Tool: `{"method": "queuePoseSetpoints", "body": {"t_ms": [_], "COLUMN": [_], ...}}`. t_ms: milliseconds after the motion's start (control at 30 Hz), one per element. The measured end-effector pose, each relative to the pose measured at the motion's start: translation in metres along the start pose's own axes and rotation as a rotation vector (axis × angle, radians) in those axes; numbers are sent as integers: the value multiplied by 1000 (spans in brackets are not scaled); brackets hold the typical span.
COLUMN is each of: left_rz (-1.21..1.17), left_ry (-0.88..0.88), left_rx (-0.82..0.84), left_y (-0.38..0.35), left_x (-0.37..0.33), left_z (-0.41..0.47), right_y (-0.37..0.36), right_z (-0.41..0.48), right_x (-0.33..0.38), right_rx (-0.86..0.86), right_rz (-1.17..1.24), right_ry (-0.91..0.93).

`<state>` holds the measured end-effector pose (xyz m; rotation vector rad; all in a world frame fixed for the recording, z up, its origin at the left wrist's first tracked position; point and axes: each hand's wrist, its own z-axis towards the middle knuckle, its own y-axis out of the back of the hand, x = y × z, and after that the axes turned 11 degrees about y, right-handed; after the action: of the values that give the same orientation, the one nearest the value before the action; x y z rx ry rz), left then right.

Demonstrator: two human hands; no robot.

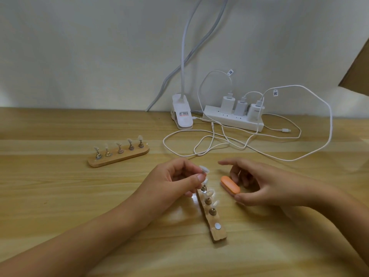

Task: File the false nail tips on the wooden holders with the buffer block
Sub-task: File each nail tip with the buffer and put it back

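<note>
My left hand [175, 179] pinches a small metal stand with a clear nail tip [204, 169], lifted just above the near wooden holder [216, 229]. That holder runs toward me; it carries several brass stands with clear tips and shows one bare round magnet [217, 226] at its near end. My right hand [265, 185] holds the orange buffer block [230, 186] between thumb and fingers, index finger stretched out, just right of the holder. A second wooden holder [119, 154] with several tipped stands lies farther back on the left.
A white power strip [232, 119] with three chargers sits at the back, its white cables [219, 144] looping over the table behind my hands. A white clip lamp base [182, 112] stands left of it. The wooden table [60, 186] meets a pale wall.
</note>
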<state>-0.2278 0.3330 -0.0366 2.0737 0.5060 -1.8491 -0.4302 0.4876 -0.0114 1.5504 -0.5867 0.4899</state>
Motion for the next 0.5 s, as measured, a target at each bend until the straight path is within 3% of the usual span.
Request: {"method": "queuePoseSetpoints", "body": {"t_ms": [100,167,267,367,433,500], "left_rz": [-3,-6,4,14,28,52], "left_ry": [-8,-20,-38,-47,-49,-46], "left_rx": [13,25,32,33,29,20], "left_y": [0,0,-1,-1,-1,0], "left_x": [-1,-2,-3,-2,-2,-1], "left_z": [0,-1,-2,-2,-2,-2], "right_y": [6,4,-6,-26,-44,-57], "right_z": [-3,-2,5,10,12,13], "right_x": [3,7,12,28,38,44], "right_rx": [86,41,-246,-601,-664,-655], "right_rz": [-54,-107,-38,382,476,368], "right_ry": [17,29,53,145,250,321]}}
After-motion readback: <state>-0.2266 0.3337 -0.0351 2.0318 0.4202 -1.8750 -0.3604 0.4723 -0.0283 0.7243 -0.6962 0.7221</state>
